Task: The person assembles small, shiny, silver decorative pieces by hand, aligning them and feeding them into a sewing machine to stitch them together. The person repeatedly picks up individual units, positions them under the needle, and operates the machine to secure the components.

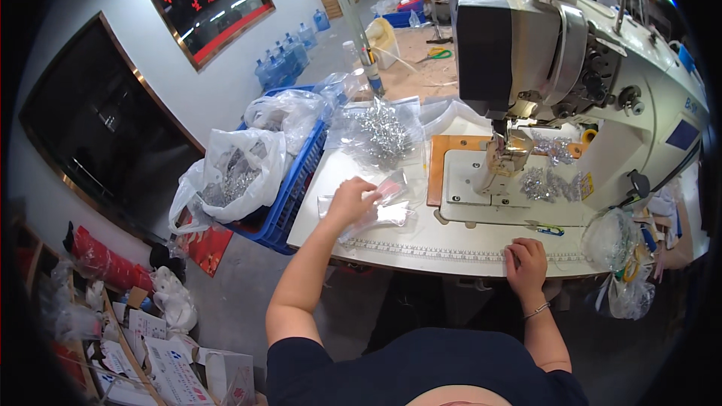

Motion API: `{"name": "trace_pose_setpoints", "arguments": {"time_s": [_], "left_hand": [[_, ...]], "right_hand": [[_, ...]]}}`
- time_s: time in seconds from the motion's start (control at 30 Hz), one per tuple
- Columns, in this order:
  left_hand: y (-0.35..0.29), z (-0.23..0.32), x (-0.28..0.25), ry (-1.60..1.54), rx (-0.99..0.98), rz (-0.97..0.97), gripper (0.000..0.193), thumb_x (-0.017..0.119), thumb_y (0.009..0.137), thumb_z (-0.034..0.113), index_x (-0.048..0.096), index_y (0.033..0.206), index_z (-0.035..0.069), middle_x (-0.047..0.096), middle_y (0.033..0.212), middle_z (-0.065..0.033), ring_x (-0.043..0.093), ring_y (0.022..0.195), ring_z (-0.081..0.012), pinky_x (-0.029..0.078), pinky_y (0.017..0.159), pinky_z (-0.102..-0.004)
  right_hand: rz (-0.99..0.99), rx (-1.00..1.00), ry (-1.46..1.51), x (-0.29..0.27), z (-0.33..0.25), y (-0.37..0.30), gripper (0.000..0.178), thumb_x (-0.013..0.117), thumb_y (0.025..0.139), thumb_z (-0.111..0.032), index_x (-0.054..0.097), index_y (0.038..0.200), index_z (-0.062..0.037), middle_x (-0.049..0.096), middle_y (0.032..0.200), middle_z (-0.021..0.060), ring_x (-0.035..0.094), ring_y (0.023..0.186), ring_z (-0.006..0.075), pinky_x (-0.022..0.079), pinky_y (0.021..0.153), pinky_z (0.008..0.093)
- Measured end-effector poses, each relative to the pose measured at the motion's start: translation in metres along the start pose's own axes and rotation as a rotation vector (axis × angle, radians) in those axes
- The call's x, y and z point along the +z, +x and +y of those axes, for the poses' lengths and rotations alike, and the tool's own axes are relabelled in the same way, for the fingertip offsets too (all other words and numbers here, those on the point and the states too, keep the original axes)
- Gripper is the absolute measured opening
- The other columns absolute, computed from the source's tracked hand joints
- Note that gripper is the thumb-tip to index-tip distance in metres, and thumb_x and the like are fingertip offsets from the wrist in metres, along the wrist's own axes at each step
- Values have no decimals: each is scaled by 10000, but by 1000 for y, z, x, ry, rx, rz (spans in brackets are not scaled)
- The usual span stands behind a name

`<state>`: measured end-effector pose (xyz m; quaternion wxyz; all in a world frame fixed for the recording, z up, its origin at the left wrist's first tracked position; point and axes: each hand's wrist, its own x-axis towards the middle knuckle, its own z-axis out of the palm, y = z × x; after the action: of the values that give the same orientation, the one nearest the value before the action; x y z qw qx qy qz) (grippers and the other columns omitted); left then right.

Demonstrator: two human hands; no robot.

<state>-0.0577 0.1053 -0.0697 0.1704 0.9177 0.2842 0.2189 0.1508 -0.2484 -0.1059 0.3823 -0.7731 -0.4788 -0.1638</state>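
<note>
My left hand (352, 203) is over the left part of the sewing table (323, 173). Its fingers are bent in a pinch at a stack of clear, shiny plastic pieces (392, 214); a pinkish piece (391, 188) lies by the fingertips. My right hand (527, 265) rests at the table's front edge, fingers curled, with nothing visible in them. Beyond it lie small thread snips (547, 230). The sewing machine (500, 169) stands with its needle area over a pale metal plate. Silvery small parts (549, 185) lie in heaps right of the needle.
A larger silvery heap (383, 131) sits on plastic at the back of the table. On the left, a blue crate (297, 194) holds white plastic bags (244, 169). A measuring tape (436, 252) runs along the front edge. Clear bags (630, 297) hang at the right corner.
</note>
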Motion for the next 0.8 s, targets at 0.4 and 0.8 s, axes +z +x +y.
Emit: {"name": "trace_pose_setpoints", "arguments": {"time_s": [0.4,0.8], "left_hand": [[-9,41,-11,42,242,319,34,691,731,100,671,711,117,665,736,-27,604,967,-257,281,1013,-499],[-68,206,117,15,349,88,469,687,762,223,531,1186,95,542,1196,-86,459,1191,-284,296,1012,-460]], "right_hand": [[-76,218,270,-20,20,-1,94,666,750,-104,626,789,-28,613,789,101,590,714,254,467,651,331],[17,134,-66,-10,108,92,315,752,662,-205,649,899,-25,600,938,143,517,982,335,422,858,415]]}}
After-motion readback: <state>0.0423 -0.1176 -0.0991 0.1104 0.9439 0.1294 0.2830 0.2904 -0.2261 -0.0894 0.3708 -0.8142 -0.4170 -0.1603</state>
